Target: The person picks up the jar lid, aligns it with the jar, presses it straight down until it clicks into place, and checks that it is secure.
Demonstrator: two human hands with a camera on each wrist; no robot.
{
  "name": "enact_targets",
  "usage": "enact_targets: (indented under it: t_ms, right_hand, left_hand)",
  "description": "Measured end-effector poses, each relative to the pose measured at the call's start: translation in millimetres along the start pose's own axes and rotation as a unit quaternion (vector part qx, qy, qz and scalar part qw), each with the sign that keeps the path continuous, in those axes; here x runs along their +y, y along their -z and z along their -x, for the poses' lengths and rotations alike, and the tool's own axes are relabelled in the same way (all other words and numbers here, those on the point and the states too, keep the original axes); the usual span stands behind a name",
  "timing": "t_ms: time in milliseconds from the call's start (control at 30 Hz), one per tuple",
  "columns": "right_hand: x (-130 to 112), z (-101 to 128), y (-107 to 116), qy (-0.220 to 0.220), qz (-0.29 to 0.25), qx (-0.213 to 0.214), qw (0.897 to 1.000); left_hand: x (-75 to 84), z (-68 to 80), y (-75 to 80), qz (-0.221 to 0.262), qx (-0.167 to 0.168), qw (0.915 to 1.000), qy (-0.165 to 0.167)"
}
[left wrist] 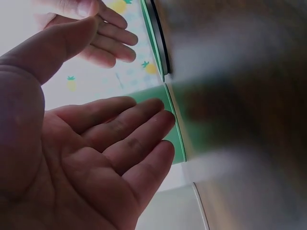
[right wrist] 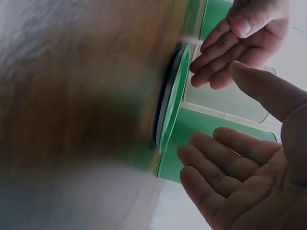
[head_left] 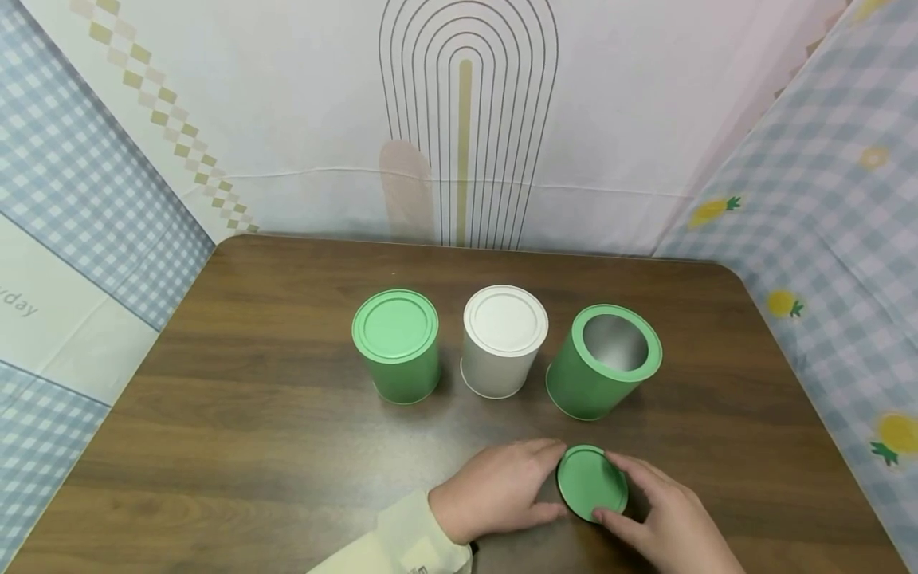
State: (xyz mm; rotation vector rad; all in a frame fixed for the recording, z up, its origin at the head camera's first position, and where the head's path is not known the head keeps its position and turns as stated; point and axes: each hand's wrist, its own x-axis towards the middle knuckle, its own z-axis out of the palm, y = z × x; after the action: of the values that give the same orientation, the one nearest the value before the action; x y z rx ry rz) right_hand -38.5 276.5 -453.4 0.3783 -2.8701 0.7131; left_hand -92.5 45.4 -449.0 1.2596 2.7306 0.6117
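A round green lid [head_left: 592, 483] lies on the brown table near its front edge, between both hands. My left hand [head_left: 502, 488] is at the lid's left, fingers extended and thumb apart from them. On the other side my right hand [head_left: 663, 514] has its thumb and forefinger spread, their tips overlapping the lid's rim in the head view. In the right wrist view the lid [right wrist: 173, 98] sits low on the tabletop with a dark underside, and the right palm [right wrist: 249, 191] faces it with loosely bent fingers. Behind it stands an uncovered green can [head_left: 588, 391], its metal inside showing.
Left of the uncovered can stand a white can [head_left: 505, 323] and another green can [head_left: 397, 331], both with lids on. A patterned white cloth [head_left: 301, 119] hangs behind the wooden table [head_left: 251, 446]. Checked blue cloth [head_left: 846, 239] borders the right side.
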Motion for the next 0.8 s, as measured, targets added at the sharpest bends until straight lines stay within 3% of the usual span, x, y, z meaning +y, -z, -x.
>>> enact_targets:
  t_ms: [500, 800]
  right_hand:
    - [10.4, 3.6, -0.6, -0.018, 0.007, -0.076, 0.997]
    - [12.3, 1.2, 1.1, -0.025, 0.006, -0.11, 0.994]
  left_hand:
    - [-1.9, -7.6, -4.2, 0.006, -0.034, 0.9993, 0.015]
    - [-2.3, -11.5, -6.9, 0.013, -0.028, 0.9995, 0.004]
